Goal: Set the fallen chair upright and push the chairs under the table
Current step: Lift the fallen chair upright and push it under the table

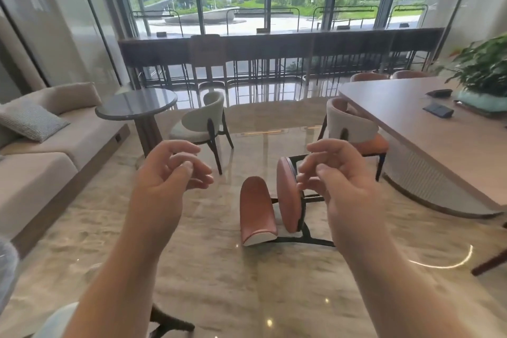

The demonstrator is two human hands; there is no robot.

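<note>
A chair (258, 208) with an orange-brown seat and backrest lies tipped over on the marble floor in the middle, its dark legs pointing right. My left hand (170, 170) and my right hand (334, 173) hover in front of me above it, both empty, fingers loosely curled and apart. An upright chair (354, 129) with a pale back and orange seat stands pulled out from the long wooden table (428, 140) on the right. Two more chair backs (369, 77) show at the table's far end.
A round dark side table (137, 104) and a pale chair (200, 123) stand at the left, beside a beige sofa (41, 145). A potted plant (482, 74) and dark devices sit on the long table. A bar counter with stools lines the windows.
</note>
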